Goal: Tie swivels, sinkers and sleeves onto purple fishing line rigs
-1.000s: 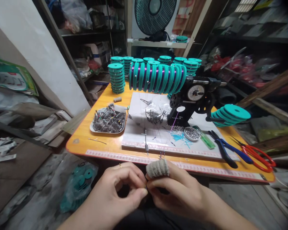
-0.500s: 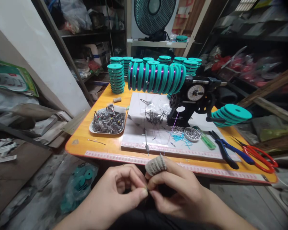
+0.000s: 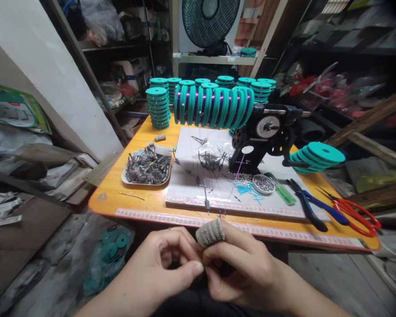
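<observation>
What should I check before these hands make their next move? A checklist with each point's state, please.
1. Left hand and right hand brought together: ok.
2. Cloth finger cover on the right hand: ok.
3. Something gripped between the fingertips: cannot tell, the fingers hide it.
4. Scissors and pliers clear of the fingers: ok, both lie on the right of the table.
5. Blue sticks gathered up: not ok, scattered on the white board.
6. Tray clear of the hands: ok.
</observation>
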A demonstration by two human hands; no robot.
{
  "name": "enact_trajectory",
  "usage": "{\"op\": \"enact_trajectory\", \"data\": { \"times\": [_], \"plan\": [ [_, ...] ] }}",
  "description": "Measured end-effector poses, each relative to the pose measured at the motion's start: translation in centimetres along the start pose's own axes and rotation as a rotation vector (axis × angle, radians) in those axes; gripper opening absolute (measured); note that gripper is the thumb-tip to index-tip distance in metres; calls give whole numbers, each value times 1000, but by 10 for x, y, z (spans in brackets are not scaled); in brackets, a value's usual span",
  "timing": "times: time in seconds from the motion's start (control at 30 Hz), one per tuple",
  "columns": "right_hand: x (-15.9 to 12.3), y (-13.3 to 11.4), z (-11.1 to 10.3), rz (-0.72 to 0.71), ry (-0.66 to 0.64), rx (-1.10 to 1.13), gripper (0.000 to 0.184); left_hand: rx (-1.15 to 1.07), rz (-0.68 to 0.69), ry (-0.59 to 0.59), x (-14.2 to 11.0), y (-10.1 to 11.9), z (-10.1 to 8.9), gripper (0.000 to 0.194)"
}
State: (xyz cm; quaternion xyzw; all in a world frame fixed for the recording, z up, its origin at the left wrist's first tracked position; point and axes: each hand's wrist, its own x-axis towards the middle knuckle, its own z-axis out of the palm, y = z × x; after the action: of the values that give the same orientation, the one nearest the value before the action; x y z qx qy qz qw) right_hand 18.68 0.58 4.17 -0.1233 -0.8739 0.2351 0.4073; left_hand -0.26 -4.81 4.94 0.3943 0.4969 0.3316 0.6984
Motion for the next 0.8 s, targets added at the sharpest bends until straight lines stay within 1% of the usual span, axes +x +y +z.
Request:
{"op": "enact_trajectory", "data": {
  "times": [0.13, 0.23, 0.3, 0.5, 0.6, 0.67, 0.8],
  "plan": [
    [-4, 2, 1, 23, 39, 62, 15, -37, 7, -13, 1, -2, -1, 24],
    [-9, 4, 1, 50, 27, 93, 15, -43, 33, 4, 0, -4, -2, 23],
    [-10, 4, 1, 43, 22, 96, 15, -28, 24, 7, 0, -4, -2, 23],
    [-8, 3, 4, -17, 31, -54, 18, -26, 11, -4, 1, 0, 1, 20],
    [-9, 3, 9, -28, 70, -76, 20, -76, -11, -15, 3, -1, 3, 26],
    [-11, 2, 13, -30, 121, -80, 21, -122, -16, -19, 5, -4, 5, 32],
    [-14, 1, 19, -15, 184, -119, 22, -154, -5, 10, 9, -12, 6, 37]
  ]
}}
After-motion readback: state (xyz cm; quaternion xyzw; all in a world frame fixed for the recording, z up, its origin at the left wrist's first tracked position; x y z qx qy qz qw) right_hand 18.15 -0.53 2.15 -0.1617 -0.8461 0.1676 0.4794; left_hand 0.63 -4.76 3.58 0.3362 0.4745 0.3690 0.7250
